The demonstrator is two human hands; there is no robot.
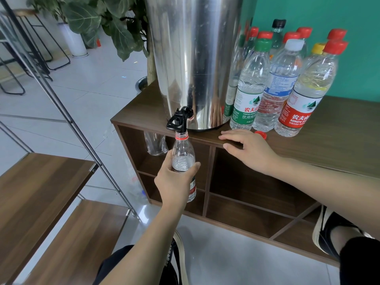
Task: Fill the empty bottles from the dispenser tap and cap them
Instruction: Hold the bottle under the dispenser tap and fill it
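Observation:
A tall steel dispenser (193, 58) stands on a low wooden cabinet (339, 130). Its black tap (178, 120) juts over the front edge. My left hand (174, 179) grips an uncapped clear bottle (183, 155) upright, its red-ringed mouth right under the tap. Water stands about halfway up the bottle. My right hand (246, 149) rests flat on the cabinet's front edge, fingers straight. A loose red cap (260, 134) lies just behind that hand. Several capped bottles (287, 83) stand to the dispenser's right.
A wooden shelf rack with thin metal posts (37, 192) stands at the left. A potted leafy plant (115, 23) sits behind the dispenser. The cabinet has open cubbies (246, 192) below. My shoe (329, 231) is at the lower right.

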